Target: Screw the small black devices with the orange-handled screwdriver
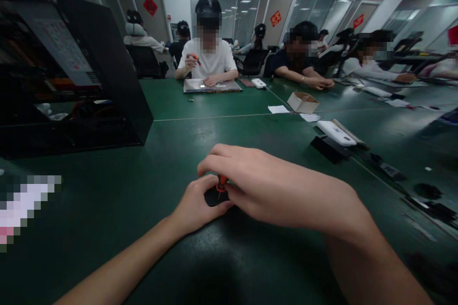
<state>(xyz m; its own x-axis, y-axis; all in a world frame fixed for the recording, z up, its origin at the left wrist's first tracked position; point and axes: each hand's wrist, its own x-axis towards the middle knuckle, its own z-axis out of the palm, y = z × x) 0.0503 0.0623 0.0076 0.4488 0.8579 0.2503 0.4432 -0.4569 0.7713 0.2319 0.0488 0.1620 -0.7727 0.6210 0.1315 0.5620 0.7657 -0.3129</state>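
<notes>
1. R hand (263, 186), near ctr.: fingers curled round screwdriver (221, 183), red/blk. handle upright, shaft pointing down.
2. L hand (195, 206), just L of R hand: thumb & index pinch dark part (212, 197), mostly hidden, under screwdriver shaft; contact b/w tip & part can't be told.
3. Table (179, 140), green, beneath both hands.
4. Case (132, 76), blk., open-sided, far L.
5. White device (336, 133), R, beyond R hand; box (302, 103) farther off.
6. Co-worker (211, 59), far side, w/ tool (196, 58) raised, other hand on flat panel (193, 86).
</notes>
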